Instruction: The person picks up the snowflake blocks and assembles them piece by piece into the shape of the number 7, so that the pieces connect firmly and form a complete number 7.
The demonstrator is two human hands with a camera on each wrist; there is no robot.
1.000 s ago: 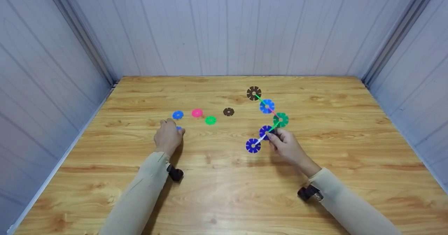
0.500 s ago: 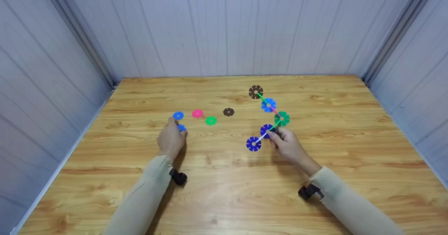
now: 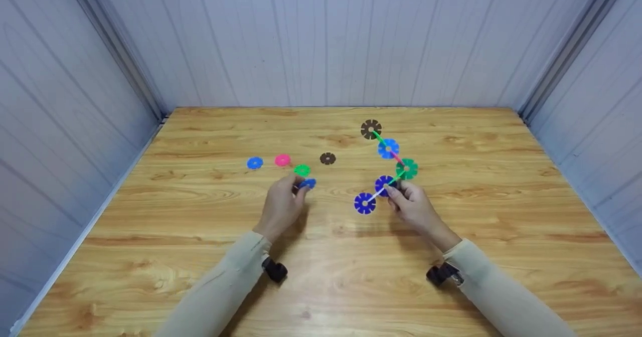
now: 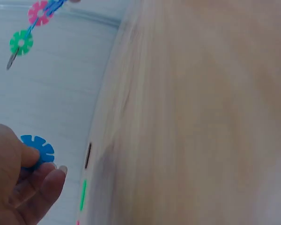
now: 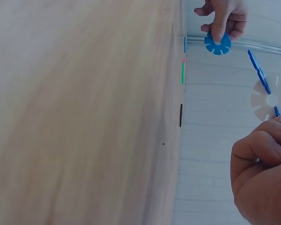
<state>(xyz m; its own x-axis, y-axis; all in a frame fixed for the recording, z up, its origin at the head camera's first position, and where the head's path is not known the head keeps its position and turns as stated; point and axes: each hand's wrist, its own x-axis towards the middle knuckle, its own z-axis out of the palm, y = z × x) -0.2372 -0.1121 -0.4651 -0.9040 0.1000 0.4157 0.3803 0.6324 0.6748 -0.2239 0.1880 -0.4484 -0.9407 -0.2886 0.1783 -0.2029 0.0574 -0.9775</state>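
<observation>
Between thumb and fingers, my left hand (image 3: 283, 204) pinches a blue notched disc (image 3: 308, 183), lifted off the wooden table; the left wrist view shows the same blue disc (image 4: 41, 151) at the fingertips. My right hand (image 3: 414, 209) pinches a chain of interlocked notched discs near its lower end, by a dark blue disc (image 3: 385, 185). Another dark blue disc (image 3: 364, 203) hangs at the chain's near end, joined by a white disc (image 3: 375, 195) seen edge-on. Farther up the chain are a green disc (image 3: 407, 168), a light blue disc (image 3: 388, 148) and a brown disc (image 3: 371, 129).
Loose discs lie flat on the table (image 3: 321, 277): a blue one (image 3: 255, 163), a pink one (image 3: 282, 160), a bright green one (image 3: 302, 170) and a brown one (image 3: 327, 158). Pale panel walls (image 3: 321, 41) rise at the back and both sides.
My left hand has picked up the nearer blue disc and carried it right, toward the chain. The right hand's chain has shifted slightly up and right.
</observation>
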